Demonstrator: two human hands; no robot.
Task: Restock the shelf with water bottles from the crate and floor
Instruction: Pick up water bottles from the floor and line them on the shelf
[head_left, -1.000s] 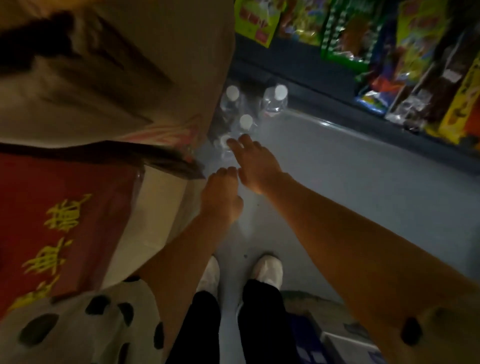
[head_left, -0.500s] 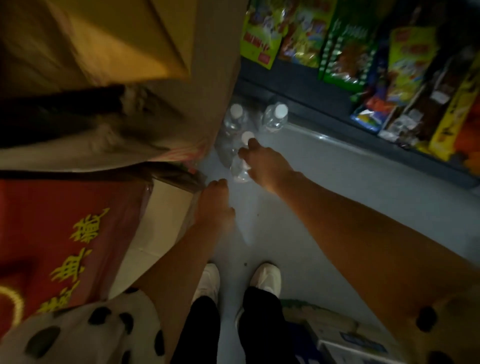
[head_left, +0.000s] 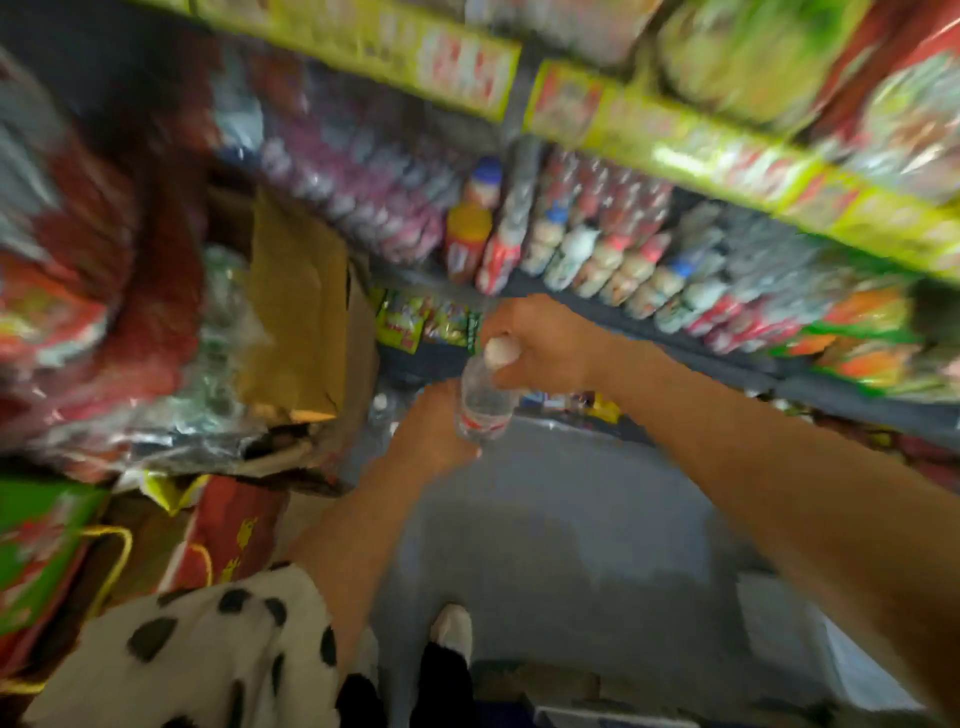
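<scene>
A clear water bottle (head_left: 484, 408) with a white cap and a red label hangs in mid-air in front of the shelf, and my right hand (head_left: 543, 348) is closed around its neck. My left hand (head_left: 434, 436) lies against the bottle's lower part from the left; blur hides whether its fingers grip it. Behind the hands, a dark shelf board (head_left: 613, 317) carries a row of drink bottles (head_left: 571, 254). More water bottles (head_left: 382, 410) show faintly on the floor below the left hand.
An open cardboard box (head_left: 296, 312) and plastic-wrapped packs stand at the left. A red bag (head_left: 228, 530) with yellow print sits lower left. Snack packets (head_left: 415, 322) fill the bottom shelf. The grey floor (head_left: 561, 519) runs between my feet and the shelf.
My right hand has taken a bottle from the floor group and lifted it. My left hand has risen to it. The view has swung up from the floor to the shelves.
</scene>
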